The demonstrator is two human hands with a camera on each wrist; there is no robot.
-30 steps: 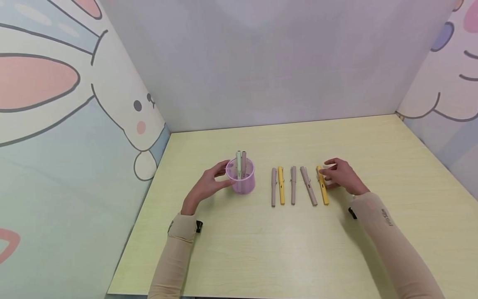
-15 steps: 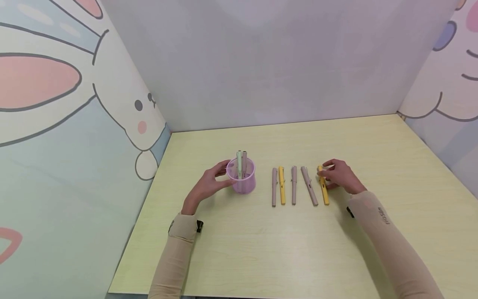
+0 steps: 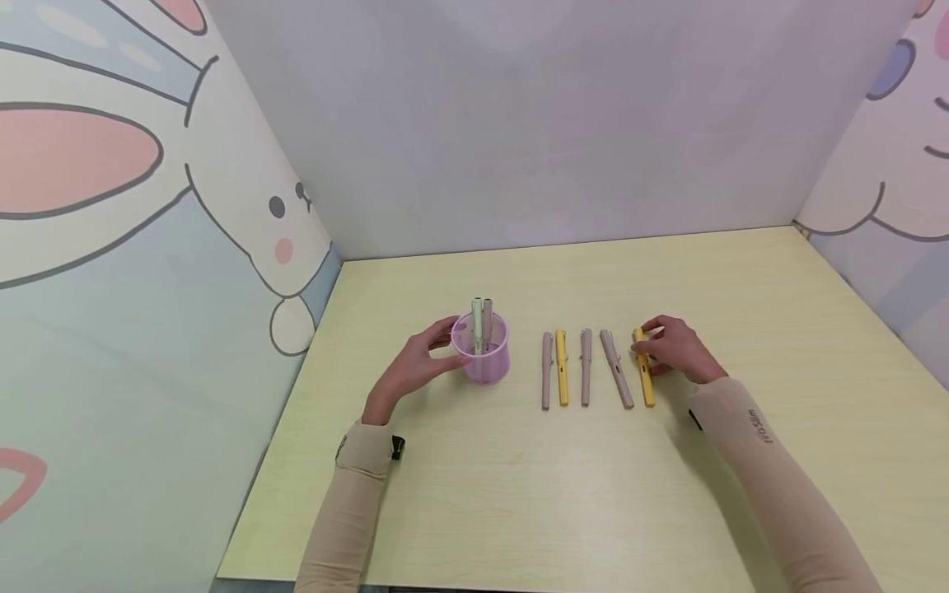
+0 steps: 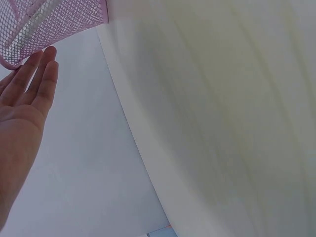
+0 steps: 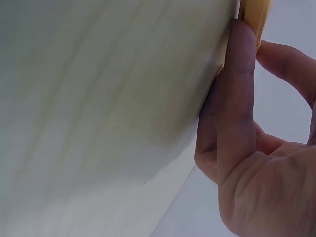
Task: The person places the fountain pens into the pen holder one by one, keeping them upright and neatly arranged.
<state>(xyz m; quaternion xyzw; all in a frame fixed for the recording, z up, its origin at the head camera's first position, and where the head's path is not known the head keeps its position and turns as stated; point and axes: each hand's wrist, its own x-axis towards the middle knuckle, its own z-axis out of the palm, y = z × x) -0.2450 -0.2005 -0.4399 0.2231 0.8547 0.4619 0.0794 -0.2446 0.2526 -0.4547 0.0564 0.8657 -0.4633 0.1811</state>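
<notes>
A: Left hand (image 3: 417, 362)?
B: Half open round the cup (image 3: 500, 368), centre frame: thumb on its near side, fingers on its far side.
A: Right hand (image 3: 678, 347)?
B: Thumb and fingers nearly closed, pinching the rightmost pen (image 3: 646, 385), a yellow one, by its upper end, right of centre. Couldn't tell if it was clear of the table (image 3: 460, 494).
A: Step?
B: Picking up, I judged. Mint pen (image 3: 478, 321) and mauve pen (image 3: 487, 318) stood in the cup; four more pens (image 3: 586, 366) lay between cup and right hand.
A: Next move called for?
B: Probably a secure pinch, a lift over the row, then lowering into the cup, left hand steadying.
</notes>
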